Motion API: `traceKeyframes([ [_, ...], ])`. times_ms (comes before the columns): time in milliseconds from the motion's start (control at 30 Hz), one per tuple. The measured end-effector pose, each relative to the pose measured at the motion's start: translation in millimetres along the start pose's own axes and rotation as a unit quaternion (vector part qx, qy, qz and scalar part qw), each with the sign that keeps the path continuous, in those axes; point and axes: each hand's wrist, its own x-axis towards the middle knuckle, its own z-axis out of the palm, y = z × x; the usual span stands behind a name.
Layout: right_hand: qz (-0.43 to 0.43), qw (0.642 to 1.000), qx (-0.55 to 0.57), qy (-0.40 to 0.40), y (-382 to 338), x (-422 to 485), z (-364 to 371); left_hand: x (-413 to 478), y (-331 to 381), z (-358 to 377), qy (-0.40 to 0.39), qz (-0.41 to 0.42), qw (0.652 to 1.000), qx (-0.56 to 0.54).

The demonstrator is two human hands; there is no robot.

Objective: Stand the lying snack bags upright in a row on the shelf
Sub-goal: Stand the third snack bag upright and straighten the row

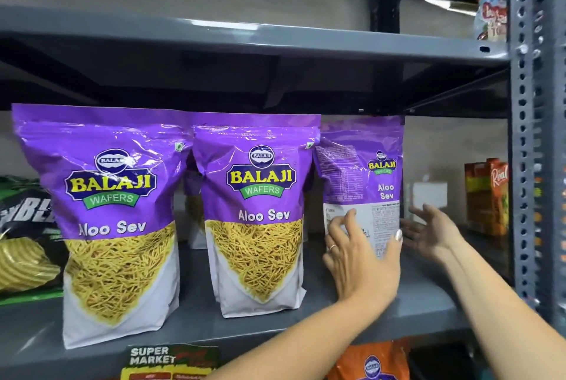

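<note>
Three purple Aloo Sev snack bags stand upright in a row on the grey shelf (428,303). The left bag (116,214) and the middle bag (260,211) face forward. The right bag (364,171) stands further back with its printed back side showing. My left hand (361,260) spans the lower part of this right bag, fingers at its left side and thumb at its right edge. My right hand (428,231) hovers just right of the bag, palm towards it, fingers apart, holding nothing. Another purple bag (193,195) shows partly behind the front two.
A black and green chip bag (24,235) leans at the far left. An orange juice carton (487,198) and a white box (428,195) stand at the right, by the perforated steel upright (533,134). An orange bag (370,361) sits on the shelf below.
</note>
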Motion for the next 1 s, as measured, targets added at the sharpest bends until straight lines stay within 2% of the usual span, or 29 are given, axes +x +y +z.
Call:
traceKeyframes([
  [100, 0.03, 0.999, -0.028, -0.001, 2, 8, 0, 2, -4, 4, -0.035, -0.037, 0.999, -0.018],
  [200, 0.046, 0.994, -0.093, -0.035, 0, 11, 1, 5, -9, 5, -0.074, -0.064, 0.995, -0.019],
  [300, 0.049, 0.987, -0.139, -0.068, 3, 16, -1, 8, -11, 5, -0.074, -0.068, 0.995, -0.017],
  [400, 0.048, 0.973, -0.198, -0.105, 7, 20, -1, 11, -8, 0, -0.114, -0.089, 0.986, -0.083],
  [600, 0.027, 0.963, -0.133, -0.233, 7, 22, -4, 31, -7, 2, -0.172, -0.127, 0.966, -0.147],
  [700, 0.019, 0.958, -0.111, -0.264, 8, 27, -6, 42, -9, 1, -0.161, -0.154, 0.953, -0.203],
  [833, 0.025, 0.927, -0.135, -0.348, 11, 20, -3, 46, -14, 3, -0.13, -0.208, 0.928, -0.282],
  [1000, 0.003, 0.929, -0.162, -0.334, 14, 17, -3, 55, -32, 14, -0.07, -0.204, 0.912, -0.35],
])
